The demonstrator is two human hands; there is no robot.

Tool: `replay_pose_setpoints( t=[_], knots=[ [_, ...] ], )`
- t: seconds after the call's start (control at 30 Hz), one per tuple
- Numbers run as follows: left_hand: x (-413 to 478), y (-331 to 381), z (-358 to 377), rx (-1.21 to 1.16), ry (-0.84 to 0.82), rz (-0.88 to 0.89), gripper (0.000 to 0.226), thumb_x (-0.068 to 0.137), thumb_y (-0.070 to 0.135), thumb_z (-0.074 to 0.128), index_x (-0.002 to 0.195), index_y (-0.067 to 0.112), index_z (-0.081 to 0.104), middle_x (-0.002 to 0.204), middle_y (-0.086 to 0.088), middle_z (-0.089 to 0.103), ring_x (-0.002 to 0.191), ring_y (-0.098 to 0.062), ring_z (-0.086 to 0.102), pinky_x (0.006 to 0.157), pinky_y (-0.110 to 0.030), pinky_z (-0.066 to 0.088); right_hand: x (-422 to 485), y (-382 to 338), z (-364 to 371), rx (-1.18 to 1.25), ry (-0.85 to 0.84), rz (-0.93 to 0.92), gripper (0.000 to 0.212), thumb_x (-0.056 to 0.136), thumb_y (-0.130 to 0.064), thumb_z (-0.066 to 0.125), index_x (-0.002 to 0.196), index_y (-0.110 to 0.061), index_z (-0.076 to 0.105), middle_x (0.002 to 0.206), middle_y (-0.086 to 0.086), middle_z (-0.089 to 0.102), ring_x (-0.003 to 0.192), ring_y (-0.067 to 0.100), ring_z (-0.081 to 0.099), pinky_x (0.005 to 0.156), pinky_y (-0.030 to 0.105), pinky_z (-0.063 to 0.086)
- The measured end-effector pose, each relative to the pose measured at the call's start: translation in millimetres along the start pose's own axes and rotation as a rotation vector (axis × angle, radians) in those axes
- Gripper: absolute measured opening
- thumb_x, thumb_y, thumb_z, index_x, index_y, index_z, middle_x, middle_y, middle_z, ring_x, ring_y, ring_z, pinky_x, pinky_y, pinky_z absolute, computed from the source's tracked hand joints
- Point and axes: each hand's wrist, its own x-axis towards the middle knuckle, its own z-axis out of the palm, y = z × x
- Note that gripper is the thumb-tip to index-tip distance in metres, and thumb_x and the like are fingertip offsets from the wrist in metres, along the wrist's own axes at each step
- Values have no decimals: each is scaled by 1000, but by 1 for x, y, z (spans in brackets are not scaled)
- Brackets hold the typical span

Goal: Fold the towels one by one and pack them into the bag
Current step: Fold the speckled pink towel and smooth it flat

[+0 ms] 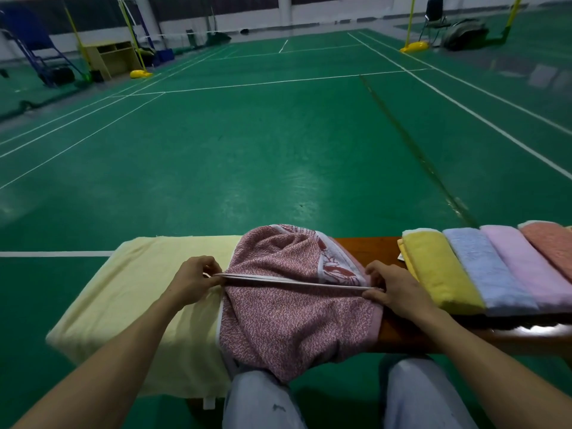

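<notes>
A pink speckled towel [294,323] lies bunched over the wooden bench [368,249] and hangs down onto my knees. Its white hem is pulled taut between my hands. My left hand [195,278] pinches the hem's left end, and my right hand [393,286] pinches the right end. A pale yellow towel [123,305] is spread flat over the bench's left part, partly under the pink one. No bag is visible.
Folded towels lie side by side on the bench's right: yellow [436,274], blue [486,270], pink [529,264] and salmon [551,243]. Green court floor [278,150] stretches ahead. Net posts, a chair [435,17] and a wooden cabinet [111,57] stand far off.
</notes>
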Motion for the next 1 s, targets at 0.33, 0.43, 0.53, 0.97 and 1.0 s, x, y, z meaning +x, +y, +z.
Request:
replay_pose_setpoints(
  t=[0.33, 0.43, 0.53, 0.97, 1.0],
  knots=[
    [1, -3, 1, -4, 10, -42, 14, 79, 10, 76, 75, 16, 65, 82, -4, 68, 80, -18, 64, 69, -33, 49, -4, 9, -6, 28, -127, -56, 50, 78, -28, 81, 119, -30, 52, 101, -10, 57, 94, 6, 53, 76, 13, 39],
    [2, -2, 4, -9, 12, -50, 11, 80, 10, 76, 77, 15, 67, 84, -4, 68, 81, -18, 63, 71, -34, 50, -3, 7, -5, 26, -109, -31, 42, 82, -23, 77, 116, -27, 54, 99, -10, 58, 91, 4, 54, 70, 13, 40],
    [2, -2, 4, -8, 15, -51, 11, 80, 9, 76, 77, 14, 67, 83, -4, 68, 81, -18, 63, 70, -33, 50, 1, 4, -4, 10, -93, -11, 32, 85, -20, 74, 110, -26, 56, 98, -9, 58, 90, 7, 56, 68, 13, 38],
    [-1, 1, 3, -2, 30, -24, 11, 80, 12, 76, 77, 16, 66, 83, -3, 68, 80, -16, 64, 66, -30, 47, -5, 2, 3, -43, -52, -163, 22, 97, -18, 54, 115, -23, 43, 107, -6, 45, 93, 9, 48, 77, 20, 43],
    [-1, 1, 4, 1, 32, -20, 9, 80, 13, 76, 79, 14, 67, 83, -3, 68, 80, -16, 65, 66, -30, 47, -6, 1, 2, -45, -52, -184, 23, 97, -17, 54, 117, -20, 42, 106, -5, 43, 90, 9, 48, 75, 19, 41]
  ],
)
